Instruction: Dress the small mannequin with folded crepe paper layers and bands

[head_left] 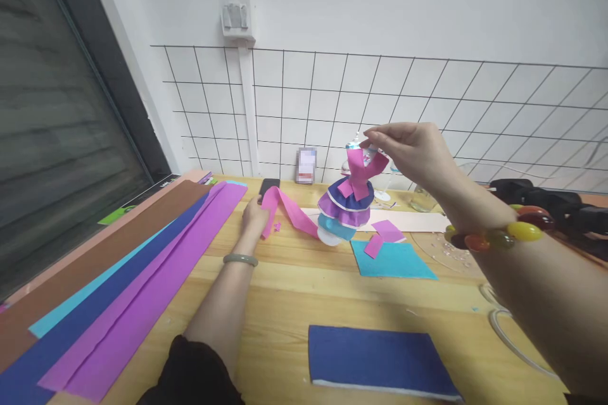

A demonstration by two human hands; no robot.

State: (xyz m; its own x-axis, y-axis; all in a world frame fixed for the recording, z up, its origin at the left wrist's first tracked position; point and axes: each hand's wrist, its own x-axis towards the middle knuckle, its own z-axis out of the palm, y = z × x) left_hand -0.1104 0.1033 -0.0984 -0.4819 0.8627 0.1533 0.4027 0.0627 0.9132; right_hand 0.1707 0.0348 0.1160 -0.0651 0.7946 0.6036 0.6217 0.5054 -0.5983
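My right hand [408, 145] pinches the top of a small dress form [354, 186] with its thumb and fingertips. The form leans to one side, dressed in a pink crossed top and navy, purple and light-blue ruffled layers, with a round white base below. My left hand [254, 218] is closed at the end of a pink crepe paper strip [297, 212], which arches up beside it and runs to the dress form; the strip partly hides the fingers. Below the form, small pink paper pieces [388, 230] lie by a turquoise sheet [396, 262].
Long crepe paper sheets [171, 266] in purple, navy, blue and brown lie along the left. A folded navy sheet [380, 357] is at the front. A black phone-like object [270, 186] and an upright phone [306, 166] are near the wall grid. A clear dish [444, 250] stands right.
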